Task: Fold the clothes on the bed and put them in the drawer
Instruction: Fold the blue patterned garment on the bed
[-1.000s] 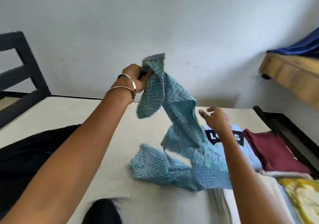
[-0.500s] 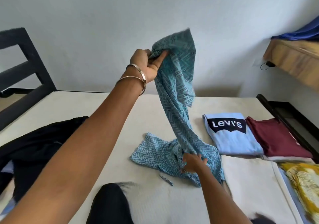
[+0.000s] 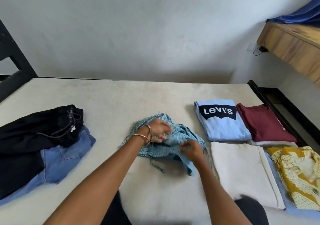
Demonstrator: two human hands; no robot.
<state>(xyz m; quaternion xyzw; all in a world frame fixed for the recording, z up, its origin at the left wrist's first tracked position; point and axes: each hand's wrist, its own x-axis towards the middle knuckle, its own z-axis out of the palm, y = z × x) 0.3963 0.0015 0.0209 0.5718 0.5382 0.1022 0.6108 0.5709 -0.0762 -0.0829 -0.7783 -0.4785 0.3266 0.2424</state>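
Garment (image 3: 161, 143), teal zigzag, lifted a moment ago, now bunched mid-bed; left hand (image 3: 158, 132) fingers spread on it, right hand (image 3: 189, 149) pinching edge; folding barely begun.

We see both hands on the crumpled teal garment (image 3: 180, 134) mid-bed: left hand (image 3: 158, 132) spread flat on it, right hand (image 3: 191, 149) pinching its edge.

Bare cream mattress (image 3: 110, 93) lies open ahead of me up to the pale wall (image 3: 138, 34). To my left, crumpled black drawstring trousers (image 3: 39, 126) over blue denim jeans (image 3: 64, 157) block the way. On my right the folded light-blue logo T-shirt (image 3: 223, 129), maroon shirt (image 3: 266, 126), cream cloth (image 3: 242, 171) and yellow patterned fabric (image 3: 301, 174) sit packed together.
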